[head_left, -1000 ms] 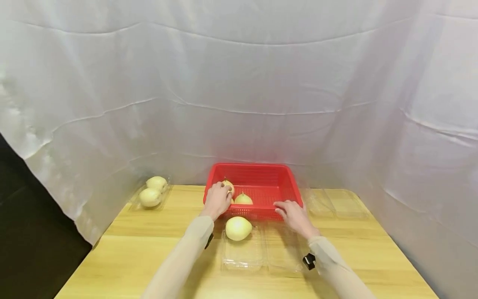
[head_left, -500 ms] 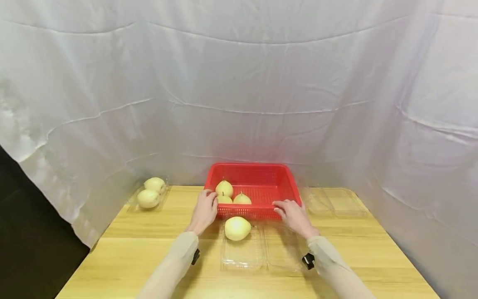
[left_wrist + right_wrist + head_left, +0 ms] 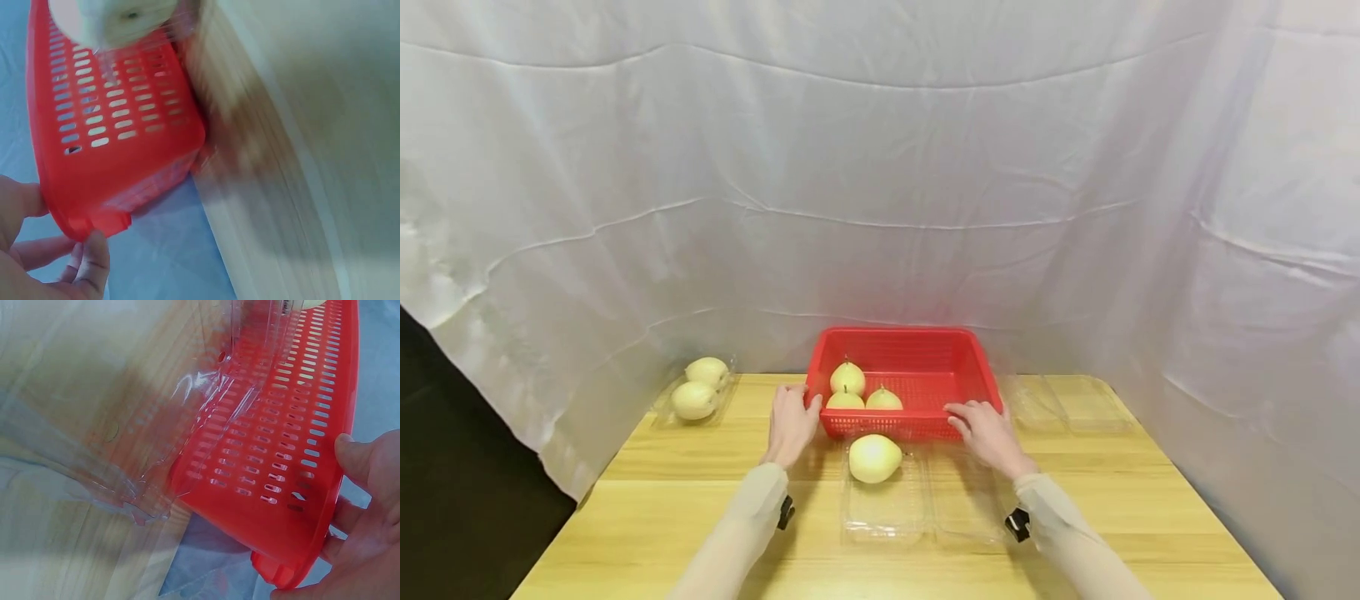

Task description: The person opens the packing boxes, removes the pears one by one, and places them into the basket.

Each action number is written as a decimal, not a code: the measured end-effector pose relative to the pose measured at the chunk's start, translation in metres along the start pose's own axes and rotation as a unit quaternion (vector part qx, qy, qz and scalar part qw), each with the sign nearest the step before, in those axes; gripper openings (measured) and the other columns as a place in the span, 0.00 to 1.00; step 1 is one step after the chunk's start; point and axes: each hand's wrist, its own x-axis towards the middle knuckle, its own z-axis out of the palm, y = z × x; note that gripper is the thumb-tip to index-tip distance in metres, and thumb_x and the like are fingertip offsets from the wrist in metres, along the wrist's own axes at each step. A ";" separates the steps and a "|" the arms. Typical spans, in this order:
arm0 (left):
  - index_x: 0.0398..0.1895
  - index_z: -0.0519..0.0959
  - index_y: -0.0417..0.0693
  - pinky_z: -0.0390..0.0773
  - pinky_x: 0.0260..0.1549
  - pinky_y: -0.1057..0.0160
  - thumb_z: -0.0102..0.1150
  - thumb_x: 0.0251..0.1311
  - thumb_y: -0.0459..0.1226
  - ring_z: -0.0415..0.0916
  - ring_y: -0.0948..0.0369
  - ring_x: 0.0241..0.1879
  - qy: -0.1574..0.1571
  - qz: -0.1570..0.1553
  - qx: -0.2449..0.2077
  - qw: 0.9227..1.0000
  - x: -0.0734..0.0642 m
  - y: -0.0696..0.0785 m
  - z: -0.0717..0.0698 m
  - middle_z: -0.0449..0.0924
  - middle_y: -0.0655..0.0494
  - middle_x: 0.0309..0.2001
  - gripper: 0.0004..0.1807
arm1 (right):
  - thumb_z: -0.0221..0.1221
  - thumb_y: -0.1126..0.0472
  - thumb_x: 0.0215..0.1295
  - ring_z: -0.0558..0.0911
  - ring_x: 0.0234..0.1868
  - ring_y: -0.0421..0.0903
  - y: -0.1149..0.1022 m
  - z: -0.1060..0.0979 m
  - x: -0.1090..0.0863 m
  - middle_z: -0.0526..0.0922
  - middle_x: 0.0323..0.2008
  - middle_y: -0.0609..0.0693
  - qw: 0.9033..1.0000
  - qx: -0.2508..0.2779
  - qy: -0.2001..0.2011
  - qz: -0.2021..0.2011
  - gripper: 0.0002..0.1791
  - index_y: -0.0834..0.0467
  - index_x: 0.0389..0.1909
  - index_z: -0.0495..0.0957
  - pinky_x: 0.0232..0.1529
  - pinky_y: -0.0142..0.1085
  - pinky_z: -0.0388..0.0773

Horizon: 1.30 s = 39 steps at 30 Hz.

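Note:
A red plastic basket [image 3: 913, 348] with slotted walls stands at the back of the table, with three yellow pears [image 3: 847, 379] in its left part. At its front left corner my left hand [image 3: 792, 425] grips the rim, thumb on one side and fingers [image 3: 94, 259] under the lip in the left wrist view. My right hand [image 3: 991, 433] holds the front right corner, the thumb [image 3: 355, 456] over the rim. In front of the basket lies an opened clear plastic clamshell box [image 3: 887, 508], a single pear [image 3: 875, 458] in its left half.
A clear box with two pears [image 3: 694, 400] sits at the table's back left. More clear clamshell packaging [image 3: 1086, 404] lies at the back right. A pale curtain [image 3: 880, 208] hangs close behind and along the sides of the wooden table [image 3: 1120, 517].
My left hand has left the pears inside the basket, moved left and taken hold of its front left corner. The right hand has stayed at the right corner.

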 end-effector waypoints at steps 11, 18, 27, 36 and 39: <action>0.52 0.82 0.48 0.72 0.28 0.55 0.52 0.64 0.46 0.77 0.53 0.34 -0.050 -0.068 0.047 0.995 0.007 -0.005 -0.007 0.83 0.50 0.35 0.19 | 0.58 0.56 0.69 0.80 0.54 0.56 0.001 -0.002 -0.001 0.84 0.49 0.53 1.000 0.013 -0.009 0.009 0.17 0.51 0.56 0.81 0.65 0.72 0.48; 0.36 0.84 0.51 0.64 0.19 0.61 0.52 0.62 0.46 0.71 0.55 0.26 -0.034 -0.060 0.067 0.995 0.007 -0.008 -0.007 0.76 0.53 0.23 0.13 | 0.59 0.55 0.68 0.79 0.55 0.57 0.000 0.000 -0.003 0.84 0.50 0.53 0.999 0.028 0.009 0.014 0.16 0.52 0.55 0.81 0.64 0.73 0.47; 0.47 0.85 0.47 0.72 0.23 0.56 0.55 0.62 0.45 0.77 0.53 0.28 -0.003 -0.043 0.071 0.997 0.009 -0.008 -0.006 0.85 0.48 0.33 0.17 | 0.63 0.57 0.64 0.79 0.50 0.52 -0.006 0.001 -0.003 0.85 0.45 0.50 0.996 0.020 0.083 -0.009 0.10 0.52 0.45 0.85 0.64 0.64 0.57; 0.33 0.84 0.46 0.63 0.16 0.62 0.53 0.63 0.43 0.69 0.57 0.20 -0.019 -0.032 0.090 0.995 0.011 -0.008 -0.004 0.71 0.54 0.17 0.13 | 0.66 0.61 0.59 0.77 0.44 0.51 -0.012 0.008 -0.005 0.83 0.40 0.49 0.991 0.021 0.130 -0.039 0.08 0.53 0.40 0.86 0.54 0.55 0.66; 0.27 0.82 0.47 0.63 0.16 0.62 0.53 0.63 0.43 0.68 0.57 0.19 -0.013 -0.029 0.092 0.995 0.010 -0.008 -0.003 0.70 0.54 0.16 0.13 | 0.66 0.62 0.59 0.76 0.45 0.51 -0.010 0.009 -0.004 0.83 0.40 0.49 0.990 0.019 0.132 -0.036 0.08 0.53 0.40 0.86 0.54 0.54 0.65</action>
